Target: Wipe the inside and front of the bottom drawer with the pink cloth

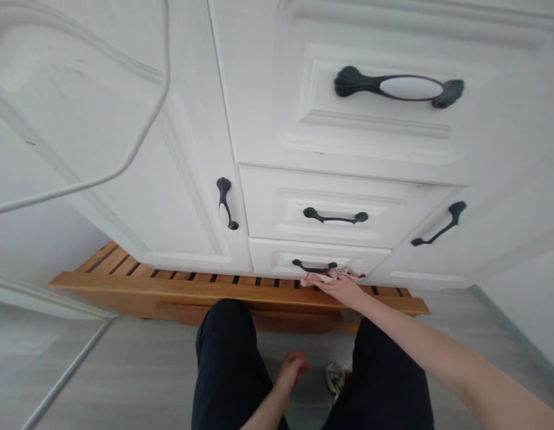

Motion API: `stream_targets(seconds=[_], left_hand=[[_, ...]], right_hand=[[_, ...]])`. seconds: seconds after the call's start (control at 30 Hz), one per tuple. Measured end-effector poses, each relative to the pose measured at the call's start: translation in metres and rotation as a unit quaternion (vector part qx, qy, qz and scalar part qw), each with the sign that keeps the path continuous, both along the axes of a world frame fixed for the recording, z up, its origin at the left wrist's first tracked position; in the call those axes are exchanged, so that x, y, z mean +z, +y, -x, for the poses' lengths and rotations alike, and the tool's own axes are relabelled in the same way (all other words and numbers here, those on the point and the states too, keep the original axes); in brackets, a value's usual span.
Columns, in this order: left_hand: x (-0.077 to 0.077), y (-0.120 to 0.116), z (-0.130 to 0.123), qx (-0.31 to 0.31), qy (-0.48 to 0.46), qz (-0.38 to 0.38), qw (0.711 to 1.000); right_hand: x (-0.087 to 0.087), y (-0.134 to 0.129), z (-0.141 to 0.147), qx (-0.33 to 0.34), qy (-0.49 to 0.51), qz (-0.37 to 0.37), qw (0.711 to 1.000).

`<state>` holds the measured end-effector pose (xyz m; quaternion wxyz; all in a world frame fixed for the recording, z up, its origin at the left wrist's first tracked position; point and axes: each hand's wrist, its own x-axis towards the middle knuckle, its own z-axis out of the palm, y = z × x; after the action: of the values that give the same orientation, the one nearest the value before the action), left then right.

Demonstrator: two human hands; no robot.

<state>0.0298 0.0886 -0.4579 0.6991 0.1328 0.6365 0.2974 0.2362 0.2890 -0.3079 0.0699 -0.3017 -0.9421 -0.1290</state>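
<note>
My right hand (342,288) holds a pink and white cloth (313,279) with some red on it, its fingers pressed over the cloth. It is at the lower edge of the bottom drawer (277,254), just below that drawer's dark handle (313,267). Whether the cloth touches the handle, I cannot tell. Between my knees, my left hand (293,370) hangs with loosely bent fingers and nothing visible in it. My right forearm reaches in from the lower right.
A white cabinet with a left door (169,179), a middle drawer (286,209) and a large upper drawer (268,107) stands on a slatted wooden base (205,291). Dark handles stick out. A bent white rod or cable (145,128) crosses the upper left. A shoe (335,377) shows below.
</note>
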Motion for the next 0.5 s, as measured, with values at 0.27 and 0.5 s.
stream_targets(seconds=[0.27,0.5], left_hand=[[-0.005,0.005,-0.005,0.0,0.035,0.027,0.999],[-0.004,0.002,-0.006,-0.014,0.029,0.036,0.999]], right_hand=[[0.019,-0.027,-0.096,-0.063,-0.027,-0.083,0.994],[0.088,-0.046,0.028,-0.054,0.144,-0.053,0.987]])
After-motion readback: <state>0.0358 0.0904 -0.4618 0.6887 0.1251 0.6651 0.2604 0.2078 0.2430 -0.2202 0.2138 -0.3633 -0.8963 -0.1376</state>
